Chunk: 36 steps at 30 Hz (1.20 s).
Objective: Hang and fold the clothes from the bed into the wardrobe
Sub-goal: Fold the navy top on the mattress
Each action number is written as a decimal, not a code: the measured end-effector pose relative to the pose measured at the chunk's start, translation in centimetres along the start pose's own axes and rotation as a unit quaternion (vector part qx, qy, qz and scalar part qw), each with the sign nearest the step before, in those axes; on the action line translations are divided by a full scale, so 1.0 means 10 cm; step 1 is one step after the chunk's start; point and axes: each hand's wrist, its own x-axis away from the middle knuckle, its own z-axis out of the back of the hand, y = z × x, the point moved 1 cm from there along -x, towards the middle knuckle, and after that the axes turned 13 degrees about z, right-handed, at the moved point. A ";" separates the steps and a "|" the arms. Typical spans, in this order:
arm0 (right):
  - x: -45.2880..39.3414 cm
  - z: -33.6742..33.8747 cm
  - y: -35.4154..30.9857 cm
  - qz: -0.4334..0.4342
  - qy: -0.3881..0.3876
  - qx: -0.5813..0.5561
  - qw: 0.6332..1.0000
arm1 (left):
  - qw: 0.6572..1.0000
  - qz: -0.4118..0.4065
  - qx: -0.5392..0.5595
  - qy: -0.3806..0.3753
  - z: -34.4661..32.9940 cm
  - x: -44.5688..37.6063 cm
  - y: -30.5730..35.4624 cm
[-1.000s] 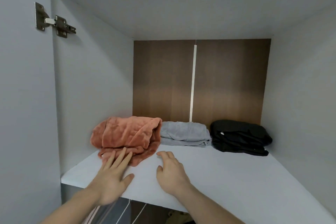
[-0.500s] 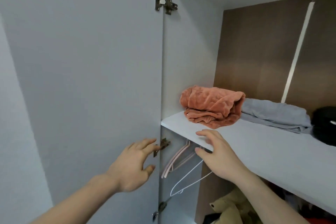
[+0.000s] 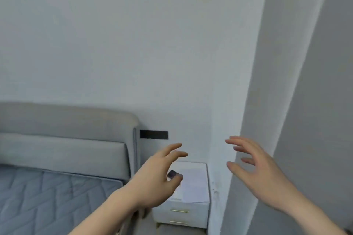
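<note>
Both grips are released: the left hand [image 3: 154,179] and right hand [image 3: 256,170] float empty with loosely spread fingers, likely freed to fetch another garment. Below them stands a white nightstand [image 3: 193,196], beside the bed [image 3: 57,196], whose visible mattress corner shows no clothes. The wardrobe panel [image 3: 305,101] rises just right.

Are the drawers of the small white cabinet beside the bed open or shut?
Shut. Both drawer fronts of the cabinet lie flush, handles in line. Its lower edge is cut off.
</note>
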 end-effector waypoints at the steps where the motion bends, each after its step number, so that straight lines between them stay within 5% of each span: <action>1: -0.10 -0.29 -0.14 0.014 -0.023 -0.016 1.000 | 1.000 0.024 -0.003 0.013 0.14 0.21 -0.28; 7: -0.52 -2.08 -1.06 0.091 -0.144 -0.127 0.977 | 0.975 0.209 -0.009 0.075 0.81 1.68 -1.89; 15: -0.67 -4.08 -2.24 0.179 -0.337 -0.228 0.896 | 0.882 0.435 -0.004 0.182 1.30 3.57 -3.13; 27: -0.39 -6.35 -3.45 0.280 -0.570 -0.271 0.724 | 0.655 0.695 0.051 0.293 1.23 5.67 -3.44; 36: 0.47 -7.51 -4.33 0.320 -0.696 -0.275 0.581 | 0.493 0.797 0.069 0.342 0.90 6.74 -3.15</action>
